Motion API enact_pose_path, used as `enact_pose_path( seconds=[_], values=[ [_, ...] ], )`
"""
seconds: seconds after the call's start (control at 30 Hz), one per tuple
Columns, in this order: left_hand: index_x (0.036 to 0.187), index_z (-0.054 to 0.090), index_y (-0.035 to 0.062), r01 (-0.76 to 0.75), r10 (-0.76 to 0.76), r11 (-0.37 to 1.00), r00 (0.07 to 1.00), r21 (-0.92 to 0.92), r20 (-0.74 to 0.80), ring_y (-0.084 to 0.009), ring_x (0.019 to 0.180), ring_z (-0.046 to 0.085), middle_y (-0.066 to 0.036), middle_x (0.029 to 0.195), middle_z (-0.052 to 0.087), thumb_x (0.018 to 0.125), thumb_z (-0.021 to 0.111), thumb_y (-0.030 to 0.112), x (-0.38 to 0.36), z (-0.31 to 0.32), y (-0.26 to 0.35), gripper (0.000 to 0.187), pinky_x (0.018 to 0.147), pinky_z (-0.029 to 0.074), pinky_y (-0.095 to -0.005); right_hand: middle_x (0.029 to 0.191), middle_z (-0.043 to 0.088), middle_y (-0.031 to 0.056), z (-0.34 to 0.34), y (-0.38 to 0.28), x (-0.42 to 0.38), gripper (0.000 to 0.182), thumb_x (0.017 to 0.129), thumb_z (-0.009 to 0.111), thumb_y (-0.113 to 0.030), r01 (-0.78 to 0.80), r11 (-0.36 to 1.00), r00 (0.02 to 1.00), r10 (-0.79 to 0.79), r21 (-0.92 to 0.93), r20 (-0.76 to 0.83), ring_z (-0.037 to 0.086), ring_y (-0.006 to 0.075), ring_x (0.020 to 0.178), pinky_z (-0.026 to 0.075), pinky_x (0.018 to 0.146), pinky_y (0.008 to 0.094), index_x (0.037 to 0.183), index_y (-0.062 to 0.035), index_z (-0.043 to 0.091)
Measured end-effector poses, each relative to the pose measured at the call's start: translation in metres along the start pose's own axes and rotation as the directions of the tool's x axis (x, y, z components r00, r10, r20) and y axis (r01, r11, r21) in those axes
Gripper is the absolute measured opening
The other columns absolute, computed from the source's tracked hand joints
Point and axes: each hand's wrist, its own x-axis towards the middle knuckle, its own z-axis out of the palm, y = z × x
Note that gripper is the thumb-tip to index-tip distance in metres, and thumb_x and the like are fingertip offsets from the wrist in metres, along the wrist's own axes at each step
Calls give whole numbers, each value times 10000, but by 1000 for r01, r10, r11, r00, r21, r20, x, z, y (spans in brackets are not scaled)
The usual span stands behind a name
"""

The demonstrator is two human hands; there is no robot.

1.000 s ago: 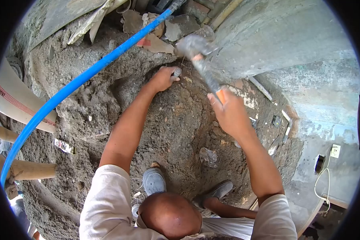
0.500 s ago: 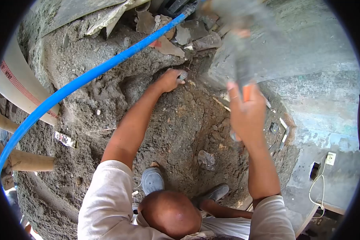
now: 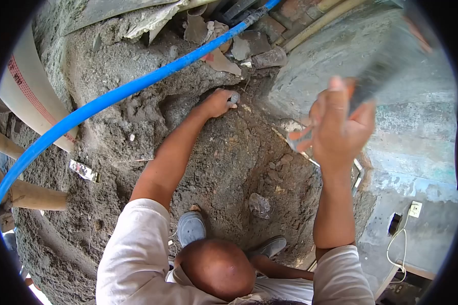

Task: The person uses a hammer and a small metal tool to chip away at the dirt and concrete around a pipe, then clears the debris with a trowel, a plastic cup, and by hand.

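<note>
Hammer (image 3: 387, 63), blurred, has swung out to two o'clock, gripped in the right hand (image 3: 340, 133), so I see it clear of the round-ended bar (image 3: 234, 97) that the left hand (image 3: 219, 103) clasps at twelve, against the soil (image 3: 220, 162).

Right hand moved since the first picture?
Yes. The right hand has shifted right and up in the view, judged against the wall socket, and is now closer to it.

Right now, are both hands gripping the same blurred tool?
No, only the right hand grips the blurred tool; the left hand holds a separate grey piece near the soil.
</note>
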Motion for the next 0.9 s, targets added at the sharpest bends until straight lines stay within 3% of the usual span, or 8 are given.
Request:
enact_pose_path(
  seconds=[0.1, 0.17, 0.23, 0.43, 0.53, 0.67, 0.83, 0.9],
  values=[
    [945, 613, 26, 26, -27, 999, 1000, -23, -11, -328, 795, 609, -181, 863, 645, 789, 688, 77, 0, -4, 1, 181, 756, 467, -391, 603, 581, 158, 3, 52, -17, 227, 918, 572, -177, 39, 949, 999, -48, 311, 19, 613, 233, 536, 489, 518, 388, 956, 39, 515],
    [951, 622, 26, 17, -17, 999, 1000, -28, -8, -348, 831, 612, -189, 888, 652, 790, 694, 92, -3, 1, -3, 188, 772, 469, -392, 656, 607, 222, -1, 146, -45, 251, 914, 573, -191, 104, 831, 922, 126, -547, 366, 639, 368, 609, 497, 569, 437, 959, 50, 518],
    [966, 633, 28, 76, -75, 982, 997, 173, -16, -365, 876, 615, -184, 909, 659, 789, 699, 101, -1, -1, -3, 203, 782, 474, -394, 694, 609, 267, -8, 147, -46, 272, 909, 579, -201, 164, 668, 800, 341, -726, 494, 618, 466, 707, 487, 621, 481, 957, 61, 527],
    [974, 631, 29, 38, -38, 999, 999, 1, -7, -327, 873, 635, -179, 924, 663, 791, 690, 93, -1, 9, -12, 203, 795, 473, -398, 587, 557, 208, 4, 25, -13, 266, 907, 590, -193, 111, 876, 975, -3, -469, 224, 585, 302, 483, 467, 479, 392, 838, 55, 526],
    [977, 627, 34, 46, -45, 999, 999, 5, -18, -329, 869, 631, -174, 927, 663, 792, 697, 97, -2, 5, -10, 207, 799, 472, -397, 508, 480, 157, 15, 39, -20, 280, 903, 600, -191, 133, 977, 990, -137, 166, 11, 500, 261, 415, 461, 460, 368, 783, 45, 509],
    [987, 642, 54, 90, -90, 996, 996, 6, 2, -342, 912, 622, -167, 960, 665, 796, 702, 111, -20, 3, 6, 207, 814, 471, -397, 627, 580, 256, -14, 181, -50, 253, 914, 566, -206, 205, 712, 819, 251, -672, 516, 590, 459, 614, 484, 589, 481, 898, 44, 527],
    [986, 649, 57, 97, -98, 995, 995, -19, -16, -334, 922, 633, -158, 963, 671, 793, 704, 114, -6, 7, -6, 209, 817, 475, -399, 673, 605, 261, 7, 57, -27, 275, 908, 584, -213, 133, 762, 926, 133, -634, 354, 602, 471, 641, 466, 556, 483, 981, 49, 538],
    [983, 648, 51, 85, -86, 996, 996, -7, -23, -340, 914, 632, -165, 957, 669, 786, 707, 113, -6, 7, 0, 215, 816, 475, -399, 696, 614, 266, 13, 38, -23, 308, 909, 581, -215, 118, 955, 986, -80, -271, 148, 611, 460, 633, 461, 532, 476, 994, 77, 532]
  ],
)
